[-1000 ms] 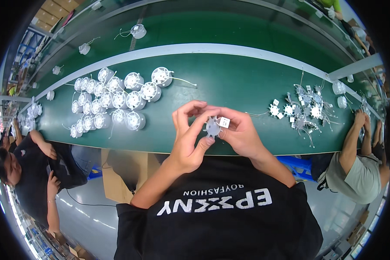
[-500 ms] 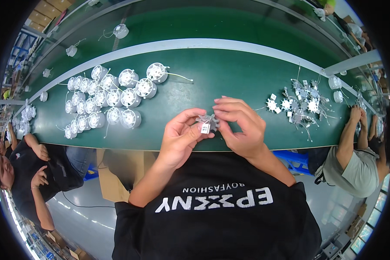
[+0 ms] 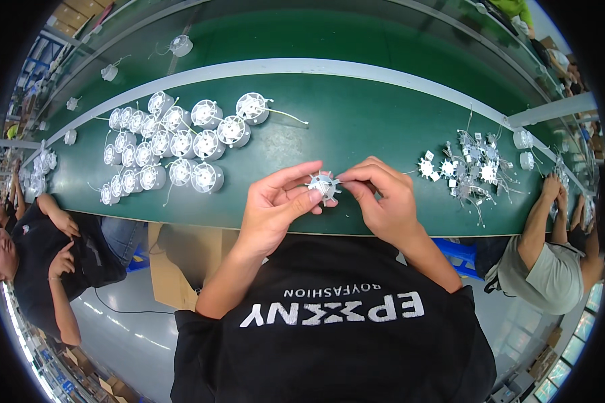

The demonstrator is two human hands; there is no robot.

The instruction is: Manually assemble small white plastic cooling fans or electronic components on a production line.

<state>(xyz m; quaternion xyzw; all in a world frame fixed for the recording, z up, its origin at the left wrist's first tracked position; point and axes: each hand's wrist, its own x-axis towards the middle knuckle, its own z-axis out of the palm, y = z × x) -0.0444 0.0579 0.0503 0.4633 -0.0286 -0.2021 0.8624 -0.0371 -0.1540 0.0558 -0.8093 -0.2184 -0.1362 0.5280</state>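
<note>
My left hand (image 3: 275, 201) is closed on a small pale, star-shaped motor bracket (image 3: 325, 187) with short spokes around a round centre. Its thumb presses on the lower left of the bracket, with the other fingers behind. At the bracket's right edge, the thumb and forefinger of my right hand (image 3: 385, 198) are pinched together; what lies between them is too small to tell. Both hands are above the near edge of the green table (image 3: 356, 127).
Rows of white round fan housings (image 3: 181, 144) with wires stand at the left. A pile of similar spoked brackets (image 3: 477, 164) with tangled wires lies at the right. A pale rail (image 3: 316, 66) crosses behind. Co-workers sit on both sides; a cardboard box (image 3: 171, 269) is below the table.
The bracket has turned, so its round spoked face shows where a white label showed before. My right fingers have drawn together into a pinch at its edge.
</note>
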